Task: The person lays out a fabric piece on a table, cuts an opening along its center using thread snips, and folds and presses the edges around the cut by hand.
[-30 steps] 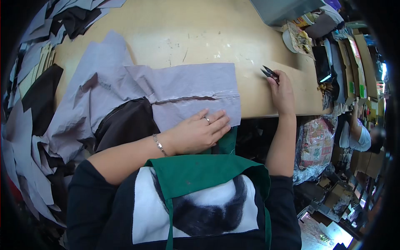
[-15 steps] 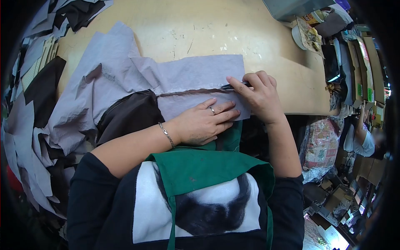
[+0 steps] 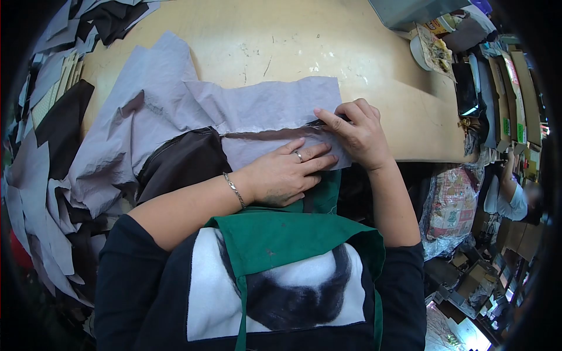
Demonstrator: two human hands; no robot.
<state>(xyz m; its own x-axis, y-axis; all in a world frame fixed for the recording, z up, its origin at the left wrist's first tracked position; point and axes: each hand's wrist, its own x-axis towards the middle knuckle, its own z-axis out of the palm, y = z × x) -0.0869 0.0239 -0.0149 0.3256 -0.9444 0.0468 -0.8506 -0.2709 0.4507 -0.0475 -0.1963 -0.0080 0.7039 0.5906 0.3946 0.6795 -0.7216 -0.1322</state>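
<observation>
Grey fabric lies across the table's near edge, with a long seam opened along its middle and the dark side of the material showing at the left. My left hand lies flat on the near flap, palm down, fingers stretched to the right. At the right end of the seam, my right hand pinches a slim dark tool between thumb and fingers. Its tip is at the seam line; most of it is hidden by the hand, so I cannot tell its exact kind.
Loose grey and dark fabric pieces are heaped at the left. A grey bin and a bowl stand at the table's far right. Beyond the right edge are a plastic-wrapped bundle, upright cardboard and another person.
My right hand has shifted slightly left along the seam with the dark tool, and the fabric's right end has drawn in a little. My left hand stays in place.
</observation>
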